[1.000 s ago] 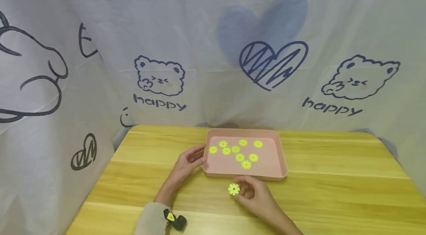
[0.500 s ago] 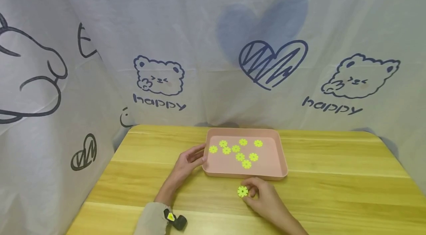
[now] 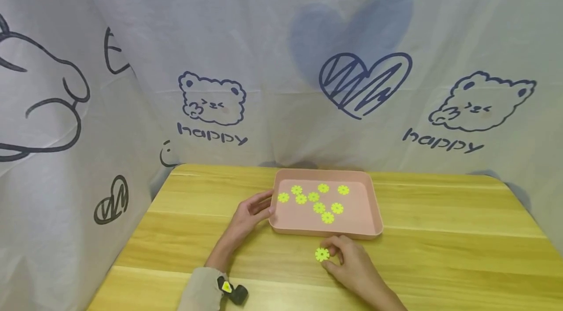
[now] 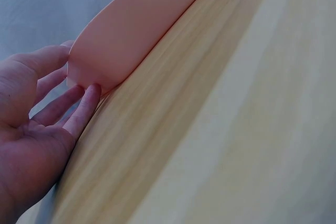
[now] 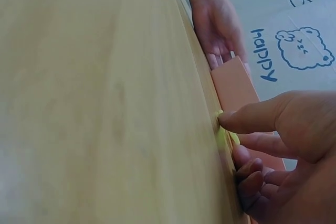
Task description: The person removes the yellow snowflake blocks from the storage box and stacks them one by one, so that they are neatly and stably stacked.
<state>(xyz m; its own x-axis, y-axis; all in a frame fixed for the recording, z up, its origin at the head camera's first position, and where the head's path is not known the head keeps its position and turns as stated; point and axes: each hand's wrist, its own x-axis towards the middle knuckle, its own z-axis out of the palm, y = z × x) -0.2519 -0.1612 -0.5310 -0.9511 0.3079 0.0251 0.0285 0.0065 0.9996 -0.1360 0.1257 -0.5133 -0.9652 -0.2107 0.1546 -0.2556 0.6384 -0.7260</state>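
At far left a white sheet (image 3: 140, 120) hangs beside the counter (image 3: 440, 233) and runs on behind it to the right. Its dark drawings include a small scribbled heart (image 3: 112, 201) and, further along, a bear (image 3: 213, 100) over the word "happy". In front, a beige sleeve (image 3: 198, 289) carries a small black device (image 3: 239, 295) at its cuff. From the sleeve the left hand (image 3: 245, 215) reaches to a pink tray (image 3: 358, 203). Its grip is wide: the fingers are extended, the thumb stands apart from the forefinger, and fingertips touch the outside of the tray's left end; the left wrist view shows this contact.

The tray lies flat near the far edge of the wood-grained counter. Nine yellow discs (image 3: 313, 197), notched like flowers, lie scattered in it, a few close together.

Just in front of the tray, outside its near wall, the right hand (image 3: 352, 262) has a narrow grip, pinching one more yellow disc (image 3: 322, 254) between thumb and fingers. I cannot tell whether this disc touches the counter; in the right wrist view the thumb partly hides it. The bare right forearm (image 3: 381, 294) slants to the bottom edge.
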